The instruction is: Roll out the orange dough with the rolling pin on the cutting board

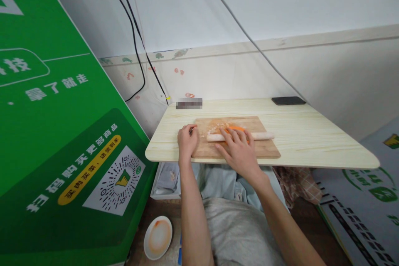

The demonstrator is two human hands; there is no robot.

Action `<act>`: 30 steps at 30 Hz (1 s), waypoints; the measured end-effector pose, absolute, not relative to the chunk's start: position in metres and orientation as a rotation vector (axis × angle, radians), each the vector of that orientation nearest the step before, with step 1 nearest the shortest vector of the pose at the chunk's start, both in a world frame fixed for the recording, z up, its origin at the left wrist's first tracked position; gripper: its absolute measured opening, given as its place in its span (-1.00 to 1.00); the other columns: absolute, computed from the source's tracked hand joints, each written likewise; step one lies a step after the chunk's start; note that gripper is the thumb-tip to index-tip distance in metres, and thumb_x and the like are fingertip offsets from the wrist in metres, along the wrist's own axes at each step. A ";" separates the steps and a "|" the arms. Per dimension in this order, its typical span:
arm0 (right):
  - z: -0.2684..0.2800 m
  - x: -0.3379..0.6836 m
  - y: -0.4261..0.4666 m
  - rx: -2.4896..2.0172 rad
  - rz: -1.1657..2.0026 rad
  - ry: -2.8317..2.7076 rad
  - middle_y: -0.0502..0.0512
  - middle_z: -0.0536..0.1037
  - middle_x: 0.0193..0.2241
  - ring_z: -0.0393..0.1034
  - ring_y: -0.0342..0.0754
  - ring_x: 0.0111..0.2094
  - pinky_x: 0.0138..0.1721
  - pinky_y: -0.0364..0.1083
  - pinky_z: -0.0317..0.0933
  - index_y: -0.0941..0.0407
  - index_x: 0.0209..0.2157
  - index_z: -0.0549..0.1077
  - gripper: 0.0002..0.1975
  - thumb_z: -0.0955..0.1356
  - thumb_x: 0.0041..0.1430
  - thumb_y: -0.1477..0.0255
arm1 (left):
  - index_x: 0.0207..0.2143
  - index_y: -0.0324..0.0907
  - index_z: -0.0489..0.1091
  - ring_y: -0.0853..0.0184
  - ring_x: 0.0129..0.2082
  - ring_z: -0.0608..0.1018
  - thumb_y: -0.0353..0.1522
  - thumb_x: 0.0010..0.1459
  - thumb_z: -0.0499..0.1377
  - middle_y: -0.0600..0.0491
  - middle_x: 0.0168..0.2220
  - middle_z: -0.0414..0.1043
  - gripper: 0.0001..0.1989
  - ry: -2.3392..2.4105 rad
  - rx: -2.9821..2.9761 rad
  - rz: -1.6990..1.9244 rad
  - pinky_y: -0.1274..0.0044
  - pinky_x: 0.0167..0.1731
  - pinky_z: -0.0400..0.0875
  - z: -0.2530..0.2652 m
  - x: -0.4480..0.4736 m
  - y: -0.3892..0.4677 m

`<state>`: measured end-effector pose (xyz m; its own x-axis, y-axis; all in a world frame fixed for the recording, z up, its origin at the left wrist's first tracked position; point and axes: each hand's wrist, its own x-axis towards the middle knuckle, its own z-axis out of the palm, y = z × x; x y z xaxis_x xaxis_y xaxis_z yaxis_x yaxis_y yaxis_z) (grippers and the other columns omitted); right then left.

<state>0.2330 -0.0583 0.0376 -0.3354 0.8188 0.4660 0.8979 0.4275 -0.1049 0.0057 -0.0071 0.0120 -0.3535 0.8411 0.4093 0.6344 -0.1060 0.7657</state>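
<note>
The person is sitting at a pale wooden worktop [311,133] with a brown cutting board [264,147] lying square in front of them, close to the near edge, so both arms are reaching it without stretching. A light rolling pin [262,136] is lying across the board from 9 to 3 o'clock, and the right hand [238,149] is resting flat on top of it, fingers [232,135] spread and extended rather than curled, palm pressing down. That open, flat posture suits rolling: nothing is being gripped, and the pin is free to turn under the palm. Just beyond the fingertips, at 12 o'clock from the hand, an orange piece of dough [235,128] is lying on the board, partly hidden by the pin, with pale flour-like dust scattered at 10 o'clock from it.

The left hand [188,141] is sitting at the board's 9 o'clock edge, its fingers curled loosely over the corner, apparently steadying the board so it is not sliding on the smooth worktop; whether it is holding anything small, I cannot tell.

A dark phone [288,100] is lying at the far edge, at 1 o'clock, well apart from the flour. Below the worktop, at 7 o'clock, a white dish [158,237] with orange smears is sitting on the floor.
</note>
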 end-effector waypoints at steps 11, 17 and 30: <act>0.066 0.223 -0.010 -1.545 -0.103 -2.302 0.24 0.55 0.39 0.30 0.27 0.41 0.39 0.24 0.04 0.03 0.26 0.61 -0.48 0.22 0.66 0.04 | -0.08 -0.13 0.67 0.12 -0.01 0.70 -0.36 0.39 0.15 -0.11 -0.03 0.74 -0.74 1.936 1.643 1.451 0.28 0.15 0.57 0.010 0.005 -0.006; 0.068 0.221 -0.006 -1.544 -0.146 -2.304 0.28 0.59 0.33 0.34 0.28 0.34 0.32 0.22 0.06 0.04 0.20 0.62 -0.49 0.21 0.66 0.04 | -0.08 -0.14 0.67 0.12 -0.02 0.71 -0.38 0.39 0.15 -0.11 -0.03 0.74 -0.74 1.940 1.638 1.449 0.29 0.14 0.57 0.010 0.006 -0.005; 0.027 0.238 -0.075 -1.364 -0.312 -2.214 0.34 0.53 0.40 0.30 0.28 0.43 0.49 0.30 -0.11 0.04 0.50 0.41 -0.37 0.22 0.64 0.01 | -0.08 -0.13 0.68 0.12 -0.03 0.70 -0.37 0.39 0.16 -0.11 -0.03 0.74 -0.74 1.927 1.636 1.483 0.28 0.14 0.56 0.009 0.006 -0.005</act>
